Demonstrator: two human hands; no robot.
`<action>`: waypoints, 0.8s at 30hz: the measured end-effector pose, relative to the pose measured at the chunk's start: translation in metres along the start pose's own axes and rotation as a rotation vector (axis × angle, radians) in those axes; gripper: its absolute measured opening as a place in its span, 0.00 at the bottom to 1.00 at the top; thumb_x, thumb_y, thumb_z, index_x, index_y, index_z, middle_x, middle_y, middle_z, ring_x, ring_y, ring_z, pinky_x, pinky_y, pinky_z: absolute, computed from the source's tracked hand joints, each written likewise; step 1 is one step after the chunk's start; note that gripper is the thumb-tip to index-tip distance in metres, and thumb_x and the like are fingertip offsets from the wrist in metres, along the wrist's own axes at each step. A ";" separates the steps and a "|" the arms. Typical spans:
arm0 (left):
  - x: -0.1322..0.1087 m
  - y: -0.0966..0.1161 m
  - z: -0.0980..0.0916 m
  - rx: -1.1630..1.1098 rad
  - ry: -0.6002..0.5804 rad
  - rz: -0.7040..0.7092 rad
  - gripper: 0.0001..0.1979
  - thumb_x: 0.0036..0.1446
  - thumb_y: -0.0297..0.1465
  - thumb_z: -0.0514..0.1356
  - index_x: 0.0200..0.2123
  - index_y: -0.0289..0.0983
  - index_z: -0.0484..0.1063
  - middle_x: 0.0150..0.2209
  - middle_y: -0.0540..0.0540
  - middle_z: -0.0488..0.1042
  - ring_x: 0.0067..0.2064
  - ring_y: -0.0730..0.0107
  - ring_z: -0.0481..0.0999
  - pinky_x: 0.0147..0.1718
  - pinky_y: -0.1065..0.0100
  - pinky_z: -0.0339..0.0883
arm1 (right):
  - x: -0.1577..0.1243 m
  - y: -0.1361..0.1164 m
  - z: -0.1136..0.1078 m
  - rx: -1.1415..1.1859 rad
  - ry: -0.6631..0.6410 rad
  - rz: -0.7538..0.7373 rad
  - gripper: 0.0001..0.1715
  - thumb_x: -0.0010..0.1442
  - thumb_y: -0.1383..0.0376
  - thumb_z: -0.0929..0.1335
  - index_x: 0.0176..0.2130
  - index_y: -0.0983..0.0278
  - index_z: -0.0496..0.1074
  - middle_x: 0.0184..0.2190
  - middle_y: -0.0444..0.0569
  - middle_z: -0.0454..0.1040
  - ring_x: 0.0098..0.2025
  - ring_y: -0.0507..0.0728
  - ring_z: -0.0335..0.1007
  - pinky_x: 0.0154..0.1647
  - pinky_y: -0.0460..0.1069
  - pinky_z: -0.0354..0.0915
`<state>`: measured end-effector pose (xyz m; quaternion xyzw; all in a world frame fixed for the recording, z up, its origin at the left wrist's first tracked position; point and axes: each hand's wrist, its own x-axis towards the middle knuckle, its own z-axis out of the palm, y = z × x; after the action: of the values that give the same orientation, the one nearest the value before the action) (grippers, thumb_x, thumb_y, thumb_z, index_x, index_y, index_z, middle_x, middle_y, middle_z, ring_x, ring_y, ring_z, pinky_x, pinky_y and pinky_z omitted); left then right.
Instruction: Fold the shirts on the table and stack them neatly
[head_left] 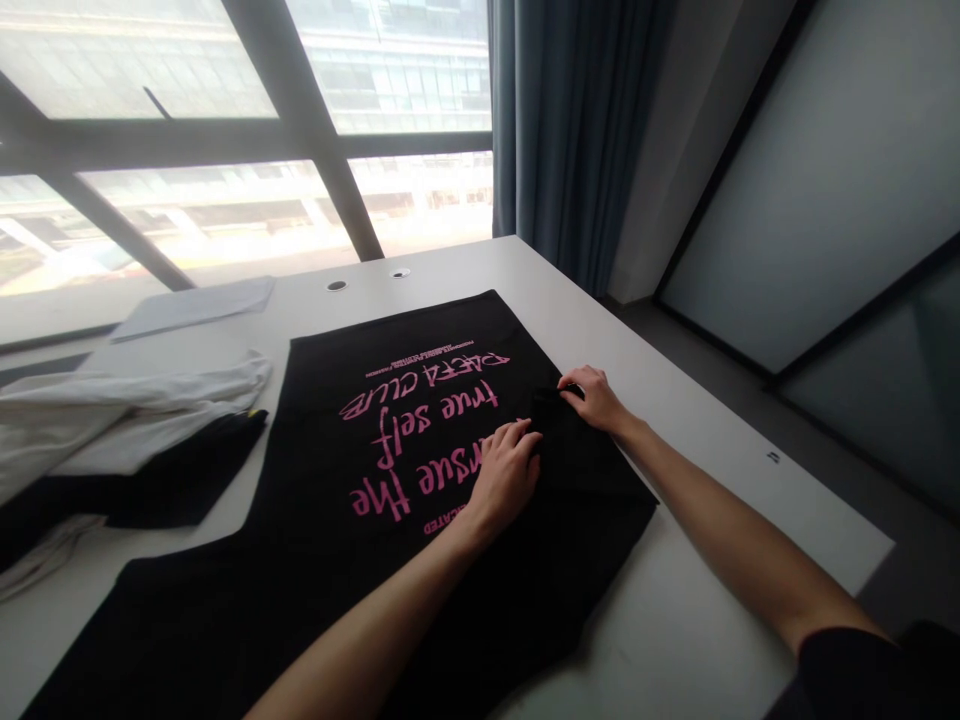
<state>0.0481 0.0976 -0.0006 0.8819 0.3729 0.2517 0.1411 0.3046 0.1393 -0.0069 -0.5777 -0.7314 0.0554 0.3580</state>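
Observation:
A black T-shirt (322, 560) with pink lettering lies spread flat on the white table (675, 640), print side up. My left hand (504, 470) rests palm down on the shirt beside the lettering, fingers stretched forward and pressing the cloth. My right hand (596, 397) is at the shirt's right edge, its fingers pinched on a fold of the black fabric, probably the sleeve (551, 405) turned inward. The two hands are close together, a short gap between them.
A pile of white and black garments (112, 430) lies at the table's left. A flat grey sheet (195, 303) sits near the window. Two round cable holes (337, 285) are at the table's far edge. The table's right edge (862, 540) drops to the floor.

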 end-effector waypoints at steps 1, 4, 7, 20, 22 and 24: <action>0.000 -0.001 0.001 -0.042 0.004 0.014 0.17 0.61 0.23 0.60 0.52 0.41 0.74 0.61 0.42 0.69 0.62 0.53 0.67 0.59 0.49 0.65 | 0.000 0.000 0.001 0.011 0.014 0.004 0.06 0.60 0.68 0.69 0.39 0.58 0.74 0.40 0.48 0.79 0.47 0.62 0.71 0.57 0.61 0.56; 0.001 -0.003 0.002 -0.178 0.016 0.049 0.19 0.60 0.20 0.58 0.52 0.39 0.75 0.63 0.41 0.66 0.60 0.56 0.70 0.60 0.53 0.68 | 0.000 -0.002 0.001 0.061 0.018 0.018 0.12 0.61 0.68 0.69 0.45 0.57 0.73 0.40 0.47 0.79 0.46 0.62 0.72 0.56 0.62 0.57; 0.003 0.000 -0.002 -0.277 0.056 0.052 0.21 0.59 0.17 0.55 0.52 0.39 0.75 0.65 0.42 0.63 0.56 0.62 0.74 0.58 0.56 0.71 | 0.000 -0.004 0.000 0.099 0.018 0.016 0.16 0.61 0.68 0.69 0.49 0.57 0.72 0.39 0.47 0.78 0.46 0.62 0.72 0.56 0.61 0.59; -0.004 0.014 -0.007 -0.071 0.063 -0.044 0.17 0.56 0.18 0.58 0.44 0.38 0.80 0.58 0.40 0.69 0.57 0.53 0.73 0.57 0.50 0.71 | 0.003 0.005 -0.002 0.136 0.133 0.078 0.14 0.68 0.61 0.63 0.48 0.58 0.76 0.41 0.49 0.80 0.48 0.63 0.72 0.54 0.60 0.65; -0.004 0.016 -0.010 0.016 0.065 0.030 0.17 0.59 0.20 0.58 0.49 0.40 0.78 0.62 0.41 0.68 0.60 0.50 0.70 0.59 0.46 0.68 | 0.003 0.005 -0.005 0.182 0.207 0.083 0.16 0.69 0.63 0.62 0.49 0.58 0.76 0.43 0.49 0.80 0.50 0.62 0.72 0.56 0.59 0.65; -0.004 0.018 -0.013 0.027 0.021 0.137 0.19 0.63 0.22 0.56 0.55 0.40 0.75 0.65 0.42 0.66 0.65 0.52 0.66 0.63 0.47 0.63 | 0.002 0.005 -0.007 0.233 0.197 0.073 0.17 0.69 0.62 0.62 0.51 0.58 0.75 0.43 0.48 0.81 0.51 0.61 0.72 0.57 0.58 0.65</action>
<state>0.0497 0.0832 0.0166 0.9044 0.3164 0.2653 0.1078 0.3120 0.1406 -0.0031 -0.5612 -0.6599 0.0957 0.4903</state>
